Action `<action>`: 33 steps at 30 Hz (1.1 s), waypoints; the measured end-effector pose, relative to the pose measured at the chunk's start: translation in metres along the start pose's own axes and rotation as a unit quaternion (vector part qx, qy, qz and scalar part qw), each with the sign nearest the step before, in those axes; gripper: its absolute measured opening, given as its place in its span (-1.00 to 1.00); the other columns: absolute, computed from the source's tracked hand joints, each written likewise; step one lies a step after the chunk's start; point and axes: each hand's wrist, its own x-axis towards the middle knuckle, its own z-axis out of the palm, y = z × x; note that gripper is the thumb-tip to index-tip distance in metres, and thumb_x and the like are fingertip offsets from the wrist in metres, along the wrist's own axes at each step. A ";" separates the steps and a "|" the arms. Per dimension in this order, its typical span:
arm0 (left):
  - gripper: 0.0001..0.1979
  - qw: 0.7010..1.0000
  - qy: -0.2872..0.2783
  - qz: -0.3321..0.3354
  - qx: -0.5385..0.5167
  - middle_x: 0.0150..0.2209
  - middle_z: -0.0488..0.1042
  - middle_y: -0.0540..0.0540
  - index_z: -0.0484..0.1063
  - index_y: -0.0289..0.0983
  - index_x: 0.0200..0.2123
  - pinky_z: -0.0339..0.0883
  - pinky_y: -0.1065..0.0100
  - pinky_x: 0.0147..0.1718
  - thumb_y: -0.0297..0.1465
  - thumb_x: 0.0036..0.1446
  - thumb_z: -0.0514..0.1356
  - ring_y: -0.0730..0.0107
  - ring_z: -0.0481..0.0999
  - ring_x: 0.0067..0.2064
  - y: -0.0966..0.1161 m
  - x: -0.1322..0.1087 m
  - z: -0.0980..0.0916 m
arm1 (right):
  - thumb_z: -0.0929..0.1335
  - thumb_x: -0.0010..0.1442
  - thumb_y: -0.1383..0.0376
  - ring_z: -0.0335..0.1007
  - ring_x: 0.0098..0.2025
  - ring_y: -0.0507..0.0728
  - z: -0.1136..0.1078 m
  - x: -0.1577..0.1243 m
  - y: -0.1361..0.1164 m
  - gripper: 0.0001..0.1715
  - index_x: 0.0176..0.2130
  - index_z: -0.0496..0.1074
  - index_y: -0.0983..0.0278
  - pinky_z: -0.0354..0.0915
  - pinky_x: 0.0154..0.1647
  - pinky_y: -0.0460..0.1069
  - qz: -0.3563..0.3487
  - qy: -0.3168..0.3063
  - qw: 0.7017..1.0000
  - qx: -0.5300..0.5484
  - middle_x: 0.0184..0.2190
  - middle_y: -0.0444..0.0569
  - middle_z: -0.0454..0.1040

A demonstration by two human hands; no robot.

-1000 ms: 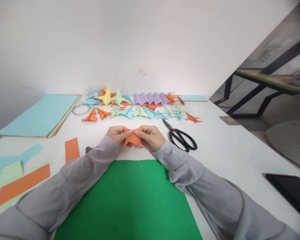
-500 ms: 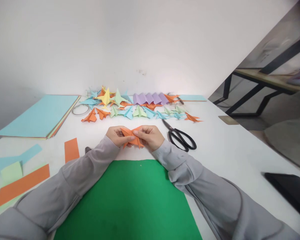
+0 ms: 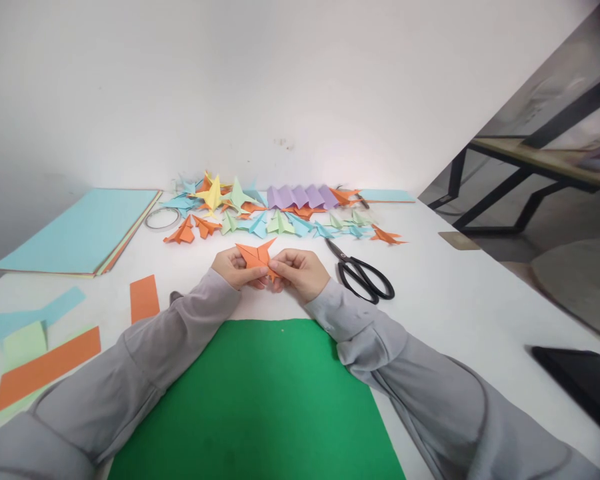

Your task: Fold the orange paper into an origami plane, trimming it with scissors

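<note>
Holding a folded orange paper shape (image 3: 255, 257) between them, the left hand (image 3: 234, 267) and the right hand (image 3: 300, 271) meet in the middle of the white table (image 3: 445, 293). Both hands are closed on the orange paper shape, with the fingertips pinching it from each side. The shape sits up off the table, just past the far edge of a big green sheet (image 3: 260, 400) that lies flat under the arms. Its pointy corners stick up above the fingers. Both arms wear grey sleeves (image 3: 180, 340). Just to the right of the right hand lie black scissors (image 3: 363, 273), near it but not touching. Farther back on the table is a row of small folded paper planes (image 3: 280, 223) in orange, blue, green and yellow. Behind them sits a purple paper fan (image 3: 301, 197) folded in zigzags. A thin clear ring (image 3: 163, 219) rests to the left of the planes. On the far left is a stack of paper sheets (image 3: 80, 230) with a blue one on top. Closer on the left lie cut strips: a short orange strip (image 3: 144, 298), a long orange strip (image 3: 45, 368), a pale green piece (image 3: 24, 343) and a blue strip (image 3: 27, 317). At the right edge there is a flat black thing (image 3: 583, 383); I cannot tell what it is.
</note>
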 end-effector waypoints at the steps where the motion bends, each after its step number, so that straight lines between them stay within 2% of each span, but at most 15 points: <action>1: -0.65 1.000 -0.001 0.005 0.009 -0.62 0.49 -0.08 0.44 -0.40 -0.45 0.40 0.41 -0.58 -0.36 -0.37 0.42 0.40 0.49 -0.57 0.000 0.000 0.000 | 0.51 -0.28 0.07 0.33 -0.73 0.01 0.000 0.000 0.000 -0.56 -0.55 0.38 0.34 0.30 -0.71 -0.12 -0.001 0.002 1.000 -0.003 -0.76 -0.13 0.42; 10: -0.53 0.999 0.023 0.025 -0.003 -0.63 0.47 -0.03 0.38 -0.42 -0.34 0.39 0.45 -0.59 -0.32 -0.35 0.41 0.46 0.47 -0.60 -0.001 0.000 0.000 | 0.52 -0.30 0.08 0.40 -0.67 0.04 0.000 0.000 -0.001 -0.55 -0.53 0.40 0.37 0.36 -0.63 -0.09 0.019 -0.016 1.000 -0.001 -0.72 -0.08 0.46; 19: -0.60 0.998 0.012 0.050 0.034 -0.62 0.45 0.00 0.38 -0.40 -0.37 0.39 0.45 -0.58 -0.34 -0.30 0.39 0.48 0.46 -0.59 -0.005 0.001 0.000 | 0.51 -0.26 0.07 0.41 -0.65 0.03 -0.003 0.001 0.004 -0.55 -0.52 0.37 0.35 0.37 -0.60 -0.09 0.013 -0.031 0.999 0.005 -0.70 -0.09 0.47; 28: -0.54 0.994 -0.088 -0.060 -0.035 -0.63 0.47 -0.02 0.35 -0.38 -0.36 0.36 0.46 -0.62 -0.36 -0.37 0.42 0.46 0.45 -0.60 0.006 0.008 -0.013 | 0.52 -0.33 0.07 0.41 -0.67 0.02 -0.001 0.001 -0.001 -0.51 -0.52 0.35 0.35 0.34 -0.65 -0.12 0.021 -0.045 0.999 0.006 -0.70 -0.13 0.46; 33: -0.52 0.990 -0.089 -0.096 -0.043 -0.64 0.47 -0.05 0.35 -0.39 -0.42 0.34 0.44 -0.64 -0.38 -0.47 0.45 0.43 0.45 -0.62 0.007 0.012 -0.014 | 0.52 -0.29 0.09 0.42 -0.66 0.04 0.000 -0.001 -0.002 -0.53 -0.50 0.35 0.35 0.35 -0.65 -0.11 0.019 -0.046 0.999 0.007 -0.70 -0.10 0.47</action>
